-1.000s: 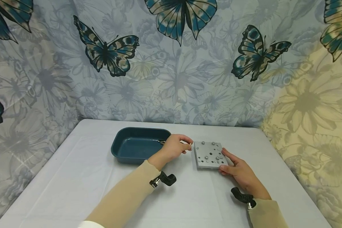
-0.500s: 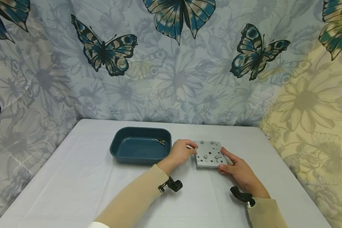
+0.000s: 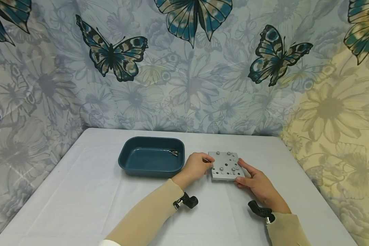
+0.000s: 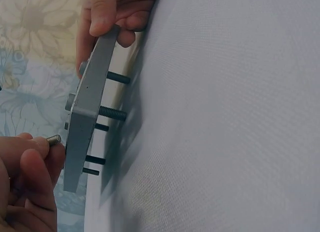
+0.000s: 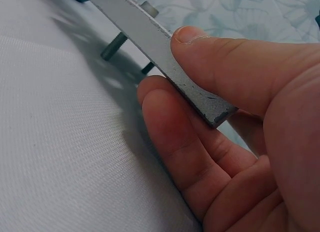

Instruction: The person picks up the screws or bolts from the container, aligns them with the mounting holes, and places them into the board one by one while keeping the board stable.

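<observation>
Backdrop: pale floral cloth with butterflies, behind a white-covered table.

Item: one grey drilled plate, above the table, right of centre; several bolts pass through it, threaded ends projecting underneath (whether any tip touches the cover, I cannot tell). Probably metal: stiff, fairly weighty, smooth enough to slip; best held by its bare edges, clear of the bolts.

My right hand: grips the plate's right edge, thumb above, fingers beneath.

My left hand: pinches one small screw beside the opposite edge; light, I judge, and easily dropped.

Further left: blue tray, holding loose screws.
</observation>
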The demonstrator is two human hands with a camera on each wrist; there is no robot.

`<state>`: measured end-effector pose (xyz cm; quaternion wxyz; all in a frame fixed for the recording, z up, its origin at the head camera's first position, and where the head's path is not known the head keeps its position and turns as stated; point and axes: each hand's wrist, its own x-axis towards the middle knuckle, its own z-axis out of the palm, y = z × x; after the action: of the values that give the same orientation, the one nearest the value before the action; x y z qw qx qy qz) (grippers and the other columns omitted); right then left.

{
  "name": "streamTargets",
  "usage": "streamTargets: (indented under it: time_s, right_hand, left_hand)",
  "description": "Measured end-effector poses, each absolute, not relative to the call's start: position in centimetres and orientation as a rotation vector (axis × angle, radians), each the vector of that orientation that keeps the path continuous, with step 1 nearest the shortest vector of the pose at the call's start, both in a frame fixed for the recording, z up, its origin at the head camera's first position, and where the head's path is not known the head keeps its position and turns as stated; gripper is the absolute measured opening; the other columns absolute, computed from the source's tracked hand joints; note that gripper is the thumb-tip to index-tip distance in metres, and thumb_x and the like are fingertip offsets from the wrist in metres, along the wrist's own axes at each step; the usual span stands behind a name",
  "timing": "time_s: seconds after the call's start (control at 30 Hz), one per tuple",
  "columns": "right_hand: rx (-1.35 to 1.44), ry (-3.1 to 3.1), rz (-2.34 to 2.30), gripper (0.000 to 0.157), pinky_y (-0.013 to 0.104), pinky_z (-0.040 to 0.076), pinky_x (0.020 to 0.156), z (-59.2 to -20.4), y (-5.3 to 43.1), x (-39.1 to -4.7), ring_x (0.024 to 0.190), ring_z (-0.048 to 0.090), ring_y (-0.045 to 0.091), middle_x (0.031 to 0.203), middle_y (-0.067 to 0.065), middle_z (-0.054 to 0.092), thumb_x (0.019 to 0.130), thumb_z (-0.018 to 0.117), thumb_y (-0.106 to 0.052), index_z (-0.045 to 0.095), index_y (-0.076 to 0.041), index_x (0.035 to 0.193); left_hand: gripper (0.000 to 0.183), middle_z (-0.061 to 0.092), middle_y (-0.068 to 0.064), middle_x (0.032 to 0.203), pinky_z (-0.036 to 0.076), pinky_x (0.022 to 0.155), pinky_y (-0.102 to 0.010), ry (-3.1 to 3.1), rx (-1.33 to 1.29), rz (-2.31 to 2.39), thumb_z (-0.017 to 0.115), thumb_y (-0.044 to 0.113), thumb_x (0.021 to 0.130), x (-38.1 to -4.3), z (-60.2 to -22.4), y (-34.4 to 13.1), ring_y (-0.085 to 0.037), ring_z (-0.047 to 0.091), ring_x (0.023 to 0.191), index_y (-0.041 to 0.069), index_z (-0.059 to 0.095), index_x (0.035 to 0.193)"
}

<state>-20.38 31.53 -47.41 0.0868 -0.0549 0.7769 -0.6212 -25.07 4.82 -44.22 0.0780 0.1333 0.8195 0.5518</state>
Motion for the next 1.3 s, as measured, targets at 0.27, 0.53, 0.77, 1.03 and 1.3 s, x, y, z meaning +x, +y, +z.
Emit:
streamTargets:
  time_s: [0.27,0.53,0.77,1.03,1.3]
  right_hand:
    - [-0.166,2.320,-1.847,0.090,0.034,0.057,0.081,-47.5,31.5,-20.3,0.104,0.065,0.018,0.165,-0.001,0.010,0.084,0.082,-0.016,0.030,-0.011,0.158]
    - [-0.162,2.304,-1.869,0.089,0.034,0.057,0.079,-47.3,31.3,-20.3,0.094,0.069,0.022,0.166,0.001,0.009,0.084,0.081,-0.012,0.029,-0.009,0.157]
    - [-0.190,2.310,-1.868,0.088,0.032,0.057,0.078,-47.1,31.3,-20.4,0.089,0.070,0.023,0.166,0.005,0.007,0.086,0.079,-0.010,0.028,-0.007,0.157]
    - [-0.139,2.380,-1.797,0.090,0.031,0.057,0.078,-47.0,31.3,-20.4,0.090,0.069,0.023,0.165,0.000,0.011,0.083,0.083,-0.019,0.032,-0.012,0.157]
    - [-0.136,2.371,-1.799,0.090,0.031,0.057,0.078,-47.0,31.2,-20.4,0.090,0.069,0.023,0.165,0.000,0.010,0.083,0.082,-0.019,0.031,-0.012,0.157]
  left_hand:
    - [0.014,0.068,0.008,0.087,0.052,0.055,-0.025,2.476,0.447,1.641,0.072,0.008,0.093,-25.0,-44.4,4.9,-0.020,0.067,0.070,0.011,0.078,0.105]
    - [0.014,0.067,0.009,0.089,0.052,0.056,-0.023,2.507,0.522,1.598,0.071,0.007,0.093,-25.2,-44.6,4.8,-0.014,0.065,0.069,0.011,0.078,0.104]
    - [0.013,0.066,0.011,0.092,0.052,0.058,-0.021,2.534,0.611,1.591,0.072,0.007,0.092,-25.4,-44.9,4.8,-0.004,0.061,0.068,0.011,0.079,0.103]
    - [0.019,0.069,0.013,0.102,0.050,0.078,-0.021,2.606,0.703,1.522,0.071,0.004,0.091,-25.6,-45.0,4.7,-0.004,0.061,0.099,0.014,0.080,0.103]
    - [0.019,0.068,0.017,0.112,0.041,0.101,-0.025,2.584,0.785,1.482,0.070,0.007,0.092,-25.7,-45.2,4.5,-0.007,0.056,0.120,0.016,0.080,0.105]
